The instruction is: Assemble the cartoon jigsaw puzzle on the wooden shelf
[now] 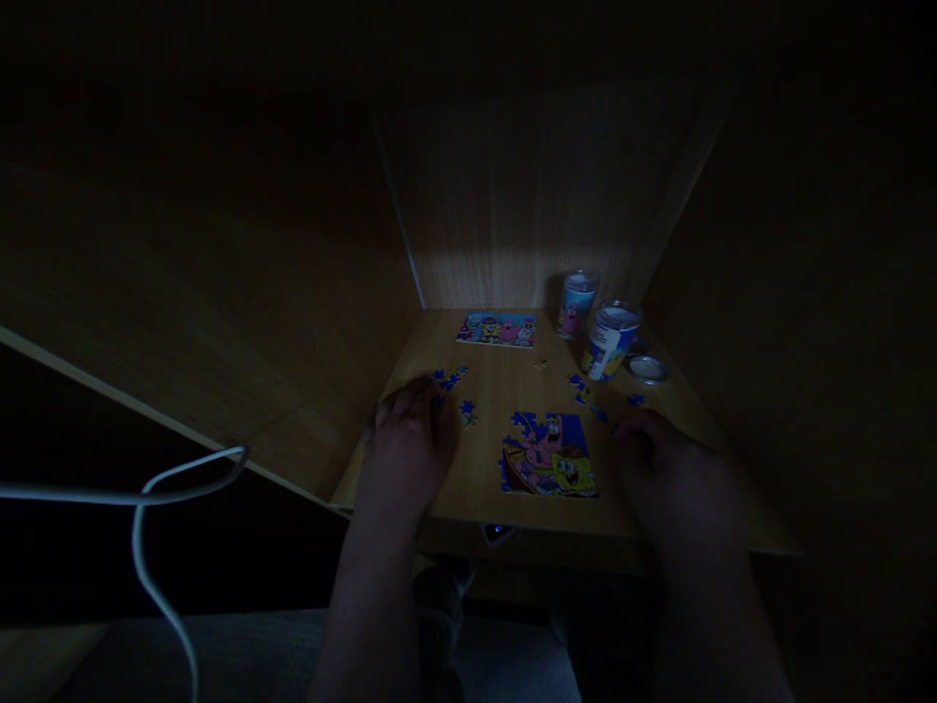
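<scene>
Very dim; L hand (406, 444) palm-down on wooden desk (505, 386), fingers stretched fwd, flat and apart, tips just beside loose blue pcs (448, 379); R hand (663, 459) on desk's right part, fingers curled under; can't tell if clamped on anything, too dark. Between both hands, near front edge: part-built puzzle (549, 457), cartoon pic, top edge ragged, flat on desk, touching neither hand. More pcs (586, 392) scattered beyond R hand. At back: finished puzzle (498, 329) flat by rear wall; to its right far can (578, 305), then near can (611, 340), lid (648, 369) just beside. White cable (146, 508) looping off-desk at left.
</scene>
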Action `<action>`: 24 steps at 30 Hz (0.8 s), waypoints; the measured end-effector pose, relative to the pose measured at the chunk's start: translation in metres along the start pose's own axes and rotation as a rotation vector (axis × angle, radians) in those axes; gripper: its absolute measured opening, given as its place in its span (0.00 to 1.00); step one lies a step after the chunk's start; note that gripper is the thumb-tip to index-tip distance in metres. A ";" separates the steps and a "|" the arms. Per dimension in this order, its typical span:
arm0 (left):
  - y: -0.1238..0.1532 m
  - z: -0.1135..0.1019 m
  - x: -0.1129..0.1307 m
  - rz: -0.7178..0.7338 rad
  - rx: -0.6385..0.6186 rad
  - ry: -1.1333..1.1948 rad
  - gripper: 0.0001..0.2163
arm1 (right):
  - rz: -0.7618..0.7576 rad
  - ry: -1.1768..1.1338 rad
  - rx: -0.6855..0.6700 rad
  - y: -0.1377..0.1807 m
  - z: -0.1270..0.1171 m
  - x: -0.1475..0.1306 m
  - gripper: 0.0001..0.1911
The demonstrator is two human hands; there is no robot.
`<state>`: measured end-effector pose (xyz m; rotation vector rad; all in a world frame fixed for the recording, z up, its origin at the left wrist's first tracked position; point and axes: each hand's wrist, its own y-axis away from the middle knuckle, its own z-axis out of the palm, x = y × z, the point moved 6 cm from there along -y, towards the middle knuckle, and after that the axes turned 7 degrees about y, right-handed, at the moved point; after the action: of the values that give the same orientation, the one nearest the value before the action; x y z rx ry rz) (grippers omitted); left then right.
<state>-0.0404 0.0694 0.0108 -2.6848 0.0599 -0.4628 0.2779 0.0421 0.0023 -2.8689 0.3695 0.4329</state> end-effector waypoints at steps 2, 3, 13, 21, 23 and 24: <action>0.000 0.001 0.004 0.046 -0.026 0.022 0.19 | -0.008 -0.006 0.005 0.001 -0.001 -0.001 0.13; -0.001 0.001 0.006 0.061 -0.034 0.032 0.19 | -0.012 -0.007 0.008 0.001 -0.001 -0.001 0.13; -0.002 0.003 0.004 0.051 -0.026 0.044 0.17 | 0.001 -0.005 -0.010 -0.001 0.000 -0.001 0.13; -0.002 0.003 0.007 0.055 -0.073 0.047 0.19 | 0.017 -0.003 -0.023 -0.001 0.001 0.000 0.13; -0.002 0.003 0.005 0.022 -0.044 0.041 0.20 | 0.007 -0.010 -0.020 -0.001 0.000 -0.001 0.13; -0.002 0.003 0.005 0.013 -0.032 0.038 0.20 | 0.003 -0.009 -0.017 -0.001 -0.001 -0.002 0.13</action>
<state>-0.0350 0.0722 0.0102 -2.7052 0.0963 -0.5137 0.2766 0.0431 0.0036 -2.8819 0.3700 0.4519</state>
